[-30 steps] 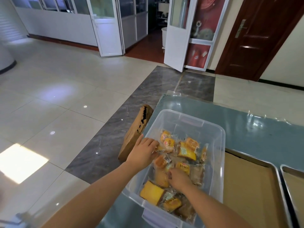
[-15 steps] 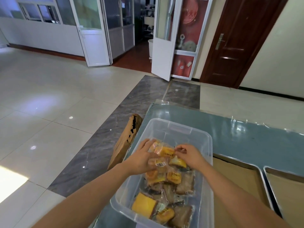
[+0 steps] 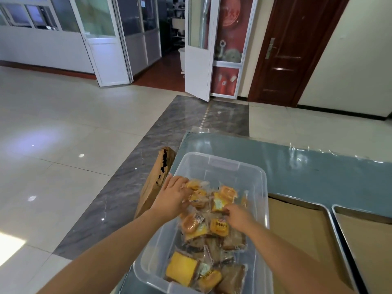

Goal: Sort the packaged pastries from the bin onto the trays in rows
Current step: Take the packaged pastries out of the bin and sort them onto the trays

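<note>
While the pastries (image 3: 212,217) still lie heaped in the bin (image 3: 224,166), we are at the picking step. Our left hand (image 3: 171,197) curls on packets at the bin's far left; our right hand (image 3: 238,216) pinches a yellow packet mid-bin. Right of the bin, two trays (image 3: 297,228) on the bench (image 3: 297,166) hold no pastries. Next, we judge: lift clear and start a row.

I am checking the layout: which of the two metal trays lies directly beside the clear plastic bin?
The paper-lined metal tray directly right of the clear plastic bin. The second metal tray lies farther right, beyond it, cut by the picture's edge.
</note>
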